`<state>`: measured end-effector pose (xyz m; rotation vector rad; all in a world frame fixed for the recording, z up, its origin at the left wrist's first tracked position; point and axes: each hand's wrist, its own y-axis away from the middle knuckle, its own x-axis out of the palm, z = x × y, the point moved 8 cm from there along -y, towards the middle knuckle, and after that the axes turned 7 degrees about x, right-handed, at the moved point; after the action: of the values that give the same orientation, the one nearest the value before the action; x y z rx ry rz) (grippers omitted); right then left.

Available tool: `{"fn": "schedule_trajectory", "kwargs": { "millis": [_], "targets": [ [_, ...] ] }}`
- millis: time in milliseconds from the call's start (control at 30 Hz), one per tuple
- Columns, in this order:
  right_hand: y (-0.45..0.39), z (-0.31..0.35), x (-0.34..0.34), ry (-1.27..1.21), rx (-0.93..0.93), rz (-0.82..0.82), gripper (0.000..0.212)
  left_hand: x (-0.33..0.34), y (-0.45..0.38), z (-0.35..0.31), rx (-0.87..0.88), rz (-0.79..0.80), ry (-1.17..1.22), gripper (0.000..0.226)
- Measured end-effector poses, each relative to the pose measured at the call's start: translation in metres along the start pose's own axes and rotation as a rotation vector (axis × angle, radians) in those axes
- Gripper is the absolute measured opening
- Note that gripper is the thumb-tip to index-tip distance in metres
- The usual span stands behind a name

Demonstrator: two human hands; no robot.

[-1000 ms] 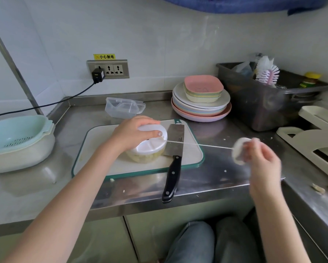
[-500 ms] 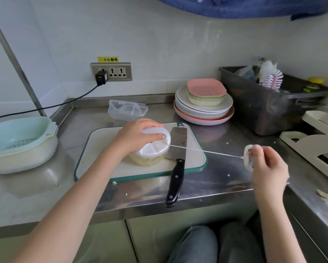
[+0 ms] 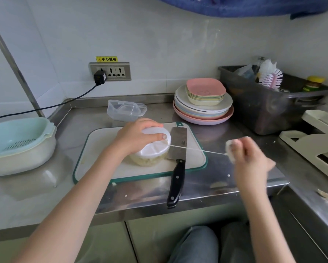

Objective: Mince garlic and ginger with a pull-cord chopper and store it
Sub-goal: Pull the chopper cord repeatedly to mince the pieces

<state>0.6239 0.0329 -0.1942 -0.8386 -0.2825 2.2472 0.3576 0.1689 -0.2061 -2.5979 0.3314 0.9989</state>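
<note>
— Both hands busy? Where's the chopper (image 3: 151, 149)?
— Mid cutting board (image 3: 95, 149). Left hand (image 3: 134, 139) clamps its slick, light lid; right hand (image 3: 248, 158) pinches the pull handle (image 3: 230, 151), cord (image 3: 197, 149) taut.

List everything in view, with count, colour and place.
chopper: one, white lid, clear bowl, on cutting board
cord: one, white, stretched from chopper to right hand
cutting board: one, white with green rim, on counter
knife: one, black handle, blade on board
clear box: one, behind board
plates: stack, pastel, back of counter
colander: one, pale green, left
bin: one, dark grey, right
brush: one, pink and white, in bin
left hand: grips chopper lid
right hand: holds pull handle
</note>
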Motion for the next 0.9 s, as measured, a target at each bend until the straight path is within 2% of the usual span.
{"fn": "schedule_trajectory", "kwargs": {
  "millis": [100, 133, 267, 367, 433, 533, 600, 700, 800, 900],
  "targets": [
    [0.033, 0.039, 0.053, -0.051, -0.149, 0.208, 0.028, 0.002, 0.0, 0.0, 0.001, 0.0, 0.027, 0.056],
    [0.036, 0.043, 0.057, -0.063, -0.169, 0.224, 0.03, 0.002, 0.0, 0.0, -0.002, 0.002, 0.037, 0.055],
    [0.006, 0.0, 0.014, 0.077, -0.178, 0.054, 0.04, 0.0, 0.001, -0.001, 0.0, 0.008, 0.019, 0.055],
    [-0.014, -0.031, -0.017, 0.186, -0.09, -0.062, 0.032, 0.0, 0.0, -0.001, 0.003, 0.009, 0.0, 0.058],
    [-0.01, -0.021, -0.001, 0.197, -0.075, -0.037, 0.029, 0.001, 0.0, -0.001, 0.004, 0.005, 0.003, 0.056],
    [0.023, 0.017, 0.044, 0.195, -0.241, 0.092, 0.032, 0.001, -0.001, -0.002, 0.008, 0.005, 0.011, 0.054],
    [0.03, 0.023, 0.047, 0.172, -0.285, 0.125, 0.035, 0.0, 0.0, -0.001, 0.005, 0.005, 0.019, 0.054],
    [0.012, -0.003, 0.013, 0.315, -0.31, 0.023, 0.032, 0.0, 0.0, -0.001, 0.002, 0.012, 0.035, 0.054],
    [0.0, -0.027, -0.017, 0.353, -0.22, -0.014, 0.03, 0.0, -0.001, -0.002, 0.011, 0.007, 0.023, 0.055],
    [0.012, -0.007, 0.004, 0.368, -0.256, 0.0, 0.03, 0.001, -0.001, -0.003, 0.014, 0.003, 0.026, 0.054]
  ]
}}
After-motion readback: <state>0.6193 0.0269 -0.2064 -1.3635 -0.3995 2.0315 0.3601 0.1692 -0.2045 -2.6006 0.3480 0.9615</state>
